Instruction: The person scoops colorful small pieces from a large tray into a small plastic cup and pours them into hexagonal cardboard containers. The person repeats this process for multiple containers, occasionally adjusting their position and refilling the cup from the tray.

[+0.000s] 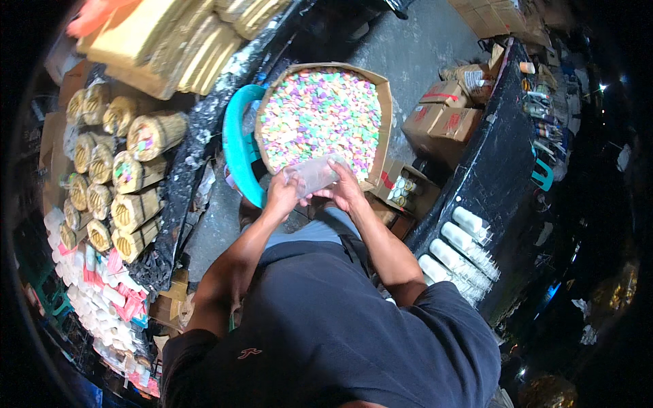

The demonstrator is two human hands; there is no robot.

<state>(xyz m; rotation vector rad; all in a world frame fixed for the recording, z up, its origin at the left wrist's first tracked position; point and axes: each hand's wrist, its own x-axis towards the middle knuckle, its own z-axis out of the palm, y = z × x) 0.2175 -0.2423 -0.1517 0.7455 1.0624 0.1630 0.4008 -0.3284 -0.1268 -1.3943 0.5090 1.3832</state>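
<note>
Both my hands are at the near edge of a many-sided cardboard box [386, 112]. It is filled with small flat pastel pieces [326, 115] in pink, green, purple, yellow and white. Between the hands is a clear, cloudy plastic bag or sleeve [313, 175], lying crosswise over the box's near rim. My left hand [281, 194] grips its left end, and my right hand [345, 187] has the right end with the fingers curled round it. I cannot make out whether anything is inside the plastic.
A teal plastic chair [235, 146] stands against the box's left side. On the left table are stacked straw-coloured bundles [139, 173] and white and pink rolls [102, 292]. To the right are cardboard cartons [442, 122] and a black-covered table [490, 183] with white wrapped cylinders [449, 255].
</note>
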